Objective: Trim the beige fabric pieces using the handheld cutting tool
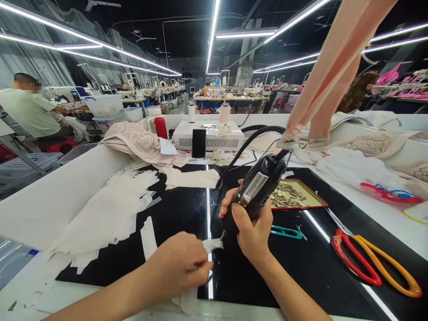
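The black handheld cutting tool is gripped in the right hand, tilted so its tip points down at a small strip of pale fabric on the black work mat. A black cord loops up from the tool's rear end. No brand or writing can be read on the tool or anywhere around it. The right hand wraps the tool's body, thumb on top, wrist bent inward. The left hand, just left of the tool's tip, is curled down over the fabric strip, pinching it as far as can be told; the fingertips are hidden.

Right behind the tool sits a shallow red-rimmed tray holding what look like small pale clips or seeds. Teal thread snips lie just right of the tool, and red-and-orange scissors farther right. Left of the tool a heap of cut pale fabric pieces spreads over the mat. Beyond the tool stands a white control box with a dark phone leaning against it.
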Available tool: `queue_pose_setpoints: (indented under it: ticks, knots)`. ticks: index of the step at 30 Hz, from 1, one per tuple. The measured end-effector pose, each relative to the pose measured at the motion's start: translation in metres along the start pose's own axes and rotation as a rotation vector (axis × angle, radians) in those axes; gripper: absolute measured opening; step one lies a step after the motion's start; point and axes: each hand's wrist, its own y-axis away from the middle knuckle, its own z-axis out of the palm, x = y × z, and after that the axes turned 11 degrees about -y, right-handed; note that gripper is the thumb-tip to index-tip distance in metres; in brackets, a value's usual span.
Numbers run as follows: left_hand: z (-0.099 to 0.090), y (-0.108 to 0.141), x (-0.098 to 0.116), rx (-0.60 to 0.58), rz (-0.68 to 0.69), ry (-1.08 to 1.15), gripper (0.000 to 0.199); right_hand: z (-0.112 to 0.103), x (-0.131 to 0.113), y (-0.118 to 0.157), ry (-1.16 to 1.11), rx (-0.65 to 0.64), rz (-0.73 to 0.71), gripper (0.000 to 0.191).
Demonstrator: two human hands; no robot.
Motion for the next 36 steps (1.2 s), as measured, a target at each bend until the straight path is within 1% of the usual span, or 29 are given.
queue_pose_setpoints:
  ticks: [2,3,4,5,6,8,12,15,20,23,27,33,36]
  knots:
    - [0.005,0.003,0.004,-0.007,0.144,-0.058,0.038,0.000,0.000,0.000,0.008,0.004,0.000,0.028]
    - [0.007,0.003,0.005,0.013,0.191,-0.095,0.034,0.001,-0.001,0.000,0.013,0.006,0.001,0.027]
    - [0.010,0.003,0.004,0.040,0.218,-0.133,0.027,0.001,-0.001,0.000,0.016,0.008,0.001,0.027]
    - [0.012,0.001,0.002,0.072,0.232,-0.175,0.020,0.001,-0.001,0.000,0.019,0.011,0.001,0.027]
    - [0.014,0.000,-0.001,0.102,0.242,-0.214,0.019,0.001,-0.001,0.000,0.021,0.014,-0.001,0.026]
    - [0.017,-0.004,-0.006,0.142,0.261,-0.277,0.024,0.002,-0.001,0.000,0.026,0.018,-0.003,0.026]
    - [0.021,-0.009,-0.013,0.178,0.299,-0.373,0.022,0.002,-0.002,-0.001,0.029,0.016,-0.002,0.025]
    - [0.024,-0.011,-0.016,0.149,0.307,-0.427,0.022,0.003,-0.003,-0.001,0.043,0.022,0.000,0.026]
    - [0.028,-0.010,-0.019,0.100,0.272,-0.462,0.023,0.003,-0.003,-0.003,0.061,0.025,0.002,0.026]
    - [0.026,-0.010,-0.018,0.090,0.277,-0.477,0.024,0.002,-0.002,-0.003,0.069,0.023,-0.002,0.026]
    - [0.021,-0.008,-0.016,0.058,0.284,-0.528,0.030,0.001,-0.001,-0.004,0.061,0.016,-0.004,0.026]
    - [0.022,-0.003,-0.018,0.083,0.262,-0.583,0.034,0.001,0.000,-0.004,0.050,0.022,0.002,0.027]
    - [0.022,-0.002,-0.019,0.066,0.263,-0.592,0.036,0.001,0.000,-0.003,0.046,0.020,0.004,0.026]
